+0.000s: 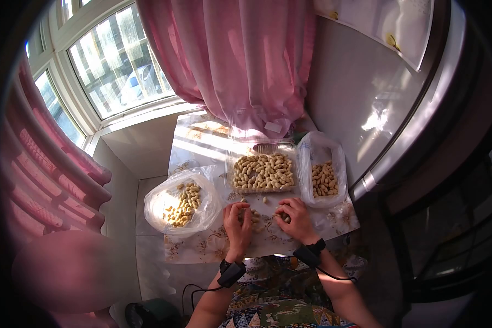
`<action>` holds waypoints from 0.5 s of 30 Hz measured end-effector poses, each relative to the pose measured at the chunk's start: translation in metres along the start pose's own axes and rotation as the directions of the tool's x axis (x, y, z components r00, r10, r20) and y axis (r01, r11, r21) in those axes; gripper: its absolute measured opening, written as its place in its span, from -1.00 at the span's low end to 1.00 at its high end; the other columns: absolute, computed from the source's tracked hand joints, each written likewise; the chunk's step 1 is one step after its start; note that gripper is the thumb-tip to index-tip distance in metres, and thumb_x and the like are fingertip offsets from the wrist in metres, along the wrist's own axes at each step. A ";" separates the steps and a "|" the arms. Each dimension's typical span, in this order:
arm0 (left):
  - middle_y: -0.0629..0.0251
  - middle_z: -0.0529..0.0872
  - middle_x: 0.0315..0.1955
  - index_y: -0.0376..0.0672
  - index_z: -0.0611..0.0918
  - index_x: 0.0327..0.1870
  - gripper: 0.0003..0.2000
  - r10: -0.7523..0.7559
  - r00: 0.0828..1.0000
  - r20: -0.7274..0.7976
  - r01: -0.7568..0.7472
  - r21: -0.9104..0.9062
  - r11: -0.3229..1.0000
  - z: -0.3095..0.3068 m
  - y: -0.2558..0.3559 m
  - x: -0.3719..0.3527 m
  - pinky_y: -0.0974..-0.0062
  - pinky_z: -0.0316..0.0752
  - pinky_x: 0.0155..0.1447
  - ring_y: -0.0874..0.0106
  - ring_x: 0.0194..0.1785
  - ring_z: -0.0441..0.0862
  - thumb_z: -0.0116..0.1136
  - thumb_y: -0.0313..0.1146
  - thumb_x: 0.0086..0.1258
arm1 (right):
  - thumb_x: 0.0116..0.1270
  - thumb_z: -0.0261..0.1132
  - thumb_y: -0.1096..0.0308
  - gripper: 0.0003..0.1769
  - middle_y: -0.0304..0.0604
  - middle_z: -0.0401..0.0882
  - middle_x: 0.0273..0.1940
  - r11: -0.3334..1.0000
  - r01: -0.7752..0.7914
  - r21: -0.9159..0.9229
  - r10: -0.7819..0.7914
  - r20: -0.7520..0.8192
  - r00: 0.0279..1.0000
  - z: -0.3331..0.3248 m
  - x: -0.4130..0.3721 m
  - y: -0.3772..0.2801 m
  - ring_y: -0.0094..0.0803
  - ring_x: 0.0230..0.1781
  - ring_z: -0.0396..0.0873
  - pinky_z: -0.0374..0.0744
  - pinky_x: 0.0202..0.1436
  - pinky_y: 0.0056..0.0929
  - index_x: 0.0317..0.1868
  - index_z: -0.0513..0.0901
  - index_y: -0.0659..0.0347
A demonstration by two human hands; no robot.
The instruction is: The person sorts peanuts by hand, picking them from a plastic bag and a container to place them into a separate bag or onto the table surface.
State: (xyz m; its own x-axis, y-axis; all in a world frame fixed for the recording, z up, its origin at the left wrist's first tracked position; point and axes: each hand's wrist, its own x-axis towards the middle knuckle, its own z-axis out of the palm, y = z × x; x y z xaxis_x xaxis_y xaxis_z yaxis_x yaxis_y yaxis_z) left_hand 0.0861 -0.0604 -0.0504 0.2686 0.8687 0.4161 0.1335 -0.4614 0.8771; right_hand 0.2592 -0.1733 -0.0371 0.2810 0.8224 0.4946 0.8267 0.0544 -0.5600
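My left hand [238,228] is at the front of the table with its fingers curled round peanuts; what lies deep in the palm is hidden. A few loose peanuts [255,220] lie on the tablecloth beside its thumb. To the right, my right hand [297,221] is closed over peanuts [283,217] that show under its fingertips. Just beyond both hands stands a clear plastic box [263,191] full of unshelled peanuts [265,170]. A single peanut [265,200] rests between the box and my hands.
An open plastic bag [206,210] holding peanuts sits at the left; another bag [306,158] with peanuts stands at the right. Flowered cloth [188,249] covers the table. A pink curtain [229,60] hangs behind it, and a wall [355,109] borders the right side.
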 end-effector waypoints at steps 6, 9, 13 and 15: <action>0.19 0.71 -0.05 -0.21 0.70 -0.10 -0.92 -0.047 0.999 0.007 0.047 -0.035 0.998 0.000 0.004 0.000 0.32 0.56 0.09 0.19 0.07 0.62 0.32 -0.52 0.46 | 0.21 0.48 0.33 -0.82 -0.16 0.67 0.02 1.000 -0.011 0.027 0.011 -0.008 1.000 -0.001 0.000 -0.001 -0.14 0.12 0.60 0.54 0.23 -0.14 -0.22 0.72 0.20; 0.18 0.71 -0.04 -0.21 0.70 -0.09 -0.92 -0.062 0.998 0.011 0.063 -0.041 0.997 0.001 0.001 -0.001 0.31 0.56 0.09 0.18 0.07 0.61 0.31 -0.52 0.46 | 0.22 0.47 0.33 -0.83 -0.15 0.67 0.01 0.999 -0.020 0.049 0.020 -0.014 1.000 -0.001 0.000 -0.001 -0.13 0.11 0.60 0.54 0.23 -0.15 -0.22 0.72 0.20; 0.18 0.71 -0.05 -0.21 0.70 -0.09 -0.92 -0.074 0.997 0.021 0.074 -0.037 0.997 0.000 0.000 -0.001 0.31 0.56 0.10 0.18 0.07 0.61 0.29 -0.52 0.46 | 0.22 0.47 0.34 -0.83 -0.13 0.67 0.00 0.997 -0.028 0.066 0.030 -0.026 0.999 0.001 -0.001 0.001 -0.13 0.11 0.60 0.53 0.23 -0.15 -0.23 0.70 0.20; 0.17 0.71 -0.05 -0.21 0.69 -0.09 -0.91 -0.074 0.997 0.031 0.075 -0.038 0.996 -0.001 0.000 -0.001 0.30 0.55 0.12 0.17 0.08 0.61 0.29 -0.52 0.46 | 0.23 0.46 0.34 -0.83 -0.13 0.67 0.00 0.998 -0.025 0.063 0.027 -0.026 0.999 0.000 0.000 0.000 -0.12 0.11 0.60 0.53 0.23 -0.15 -0.23 0.70 0.20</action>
State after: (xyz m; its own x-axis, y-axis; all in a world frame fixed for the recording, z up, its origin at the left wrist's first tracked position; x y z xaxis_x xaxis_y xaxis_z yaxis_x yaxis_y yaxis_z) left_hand 0.0853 -0.0612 -0.0508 0.2872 0.8945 0.3427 0.1165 -0.3878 0.9144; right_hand 0.2594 -0.1736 -0.0376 0.3157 0.8087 0.4963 0.7870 0.0690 -0.6131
